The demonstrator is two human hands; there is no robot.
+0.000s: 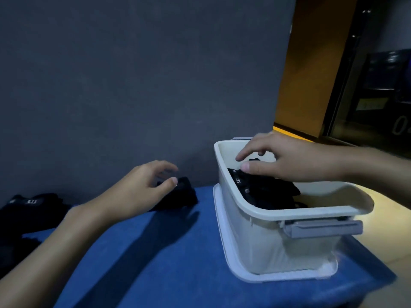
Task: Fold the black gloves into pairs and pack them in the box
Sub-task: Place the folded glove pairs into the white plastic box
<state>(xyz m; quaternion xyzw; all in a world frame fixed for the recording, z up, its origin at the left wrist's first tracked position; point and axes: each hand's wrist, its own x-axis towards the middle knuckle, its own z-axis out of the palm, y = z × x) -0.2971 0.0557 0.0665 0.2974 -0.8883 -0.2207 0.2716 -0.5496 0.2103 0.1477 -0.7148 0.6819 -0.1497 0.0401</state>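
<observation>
A white plastic box (289, 213) stands on the right of the blue table top (166, 252). Several folded black gloves (266, 192) lie inside it, one showing white lettering. My right hand (284, 158) reaches over the box rim, fingers spread and relaxed, with its thumb lying on top of those gloves. A bundled black glove (184, 194) sits on the table by the wall. My left hand (138, 187) is stretched toward it with loosely bent fingers, the thumb tip at the glove's edge and nothing gripped.
More black gloves (29, 207) are heaped at the table's far left edge. The box rests on its white lid (222, 236) and has a grey latch (322, 227) on the near side. A dark grey wall (133, 85) rises right behind the table.
</observation>
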